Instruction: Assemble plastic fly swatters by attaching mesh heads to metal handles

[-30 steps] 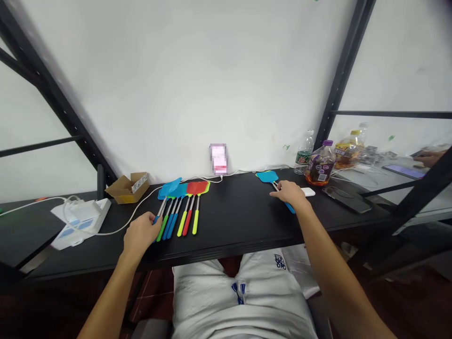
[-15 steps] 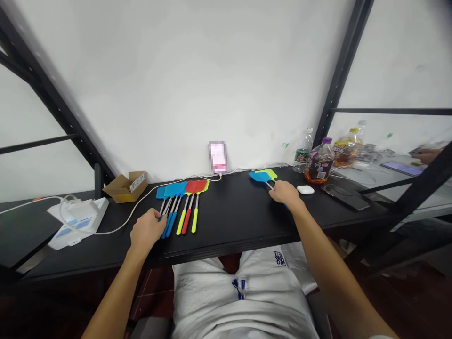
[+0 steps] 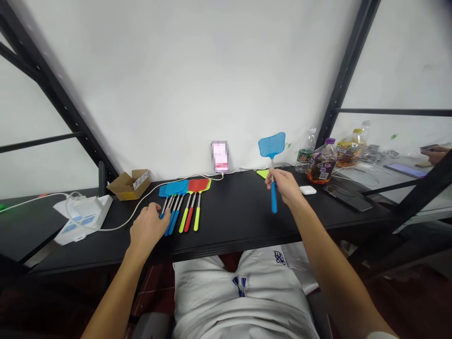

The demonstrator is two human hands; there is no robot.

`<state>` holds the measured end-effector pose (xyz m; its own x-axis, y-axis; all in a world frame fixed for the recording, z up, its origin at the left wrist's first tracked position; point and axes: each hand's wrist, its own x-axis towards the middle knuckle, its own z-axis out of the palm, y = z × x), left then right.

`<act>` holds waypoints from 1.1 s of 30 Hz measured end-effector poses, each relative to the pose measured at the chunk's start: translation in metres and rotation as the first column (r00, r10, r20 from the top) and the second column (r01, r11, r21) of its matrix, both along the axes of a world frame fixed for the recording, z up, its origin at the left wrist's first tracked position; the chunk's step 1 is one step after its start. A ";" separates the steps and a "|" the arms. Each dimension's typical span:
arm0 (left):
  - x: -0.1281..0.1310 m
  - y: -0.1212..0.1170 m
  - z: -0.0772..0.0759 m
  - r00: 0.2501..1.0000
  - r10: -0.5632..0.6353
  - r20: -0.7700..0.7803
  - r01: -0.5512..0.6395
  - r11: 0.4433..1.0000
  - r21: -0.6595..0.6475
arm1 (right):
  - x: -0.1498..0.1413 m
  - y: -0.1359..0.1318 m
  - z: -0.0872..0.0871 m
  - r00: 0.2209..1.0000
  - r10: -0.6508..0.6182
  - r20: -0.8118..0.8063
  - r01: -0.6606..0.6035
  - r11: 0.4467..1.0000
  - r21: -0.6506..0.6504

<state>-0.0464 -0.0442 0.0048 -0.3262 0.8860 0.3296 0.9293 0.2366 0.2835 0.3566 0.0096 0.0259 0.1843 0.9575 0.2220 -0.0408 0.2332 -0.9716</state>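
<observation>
In my right hand (image 3: 285, 183) is a blue fly swatter (image 3: 271, 146), gripped by its metal shaft. It stands upright above the table, mesh head up and blue handle hanging below my fingers. Behind that hand, part of a yellow-green fly swatter head (image 3: 262, 173) shows on the table. On the left, a row of fly swatters lies with overlapping heads: several blue ones (image 3: 176, 187), a red one (image 3: 198, 185) and yellow-green ones (image 3: 197, 219). My left hand (image 3: 149, 227) rests at the row's left end, fingers closed on the leftmost blue handle, which they partly cover.
A lit phone (image 3: 221, 157) leans on the wall, its white cable running left to a power strip (image 3: 84, 219). An open cardboard box (image 3: 129, 186) stands nearby. At right are a clear bottle (image 3: 305, 153), a purple-capped bottle (image 3: 322, 162), a white case (image 3: 308, 190) and a dark phone (image 3: 348, 197).
My right hand has lifted the blue fly swatter off the table and turned it upright, away from the yellow-green one. My left hand has stayed at the row.
</observation>
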 end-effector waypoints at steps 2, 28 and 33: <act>0.019 -0.018 0.008 0.992 -0.124 -0.006 0.124 0.984 0.126 | -0.011 -0.013 0.008 0.992 0.122 -0.023 -0.123 0.992 -0.024; 0.121 -0.072 -0.017 0.005 -0.435 0.901 0.868 0.449 0.212 | -0.093 -0.056 0.003 0.895 0.331 -0.300 -0.276 0.938 0.210; 0.117 -0.070 -0.014 0.002 -0.452 0.892 0.880 0.424 0.213 | -0.086 -0.058 0.005 0.961 0.204 -0.186 -0.166 0.966 0.197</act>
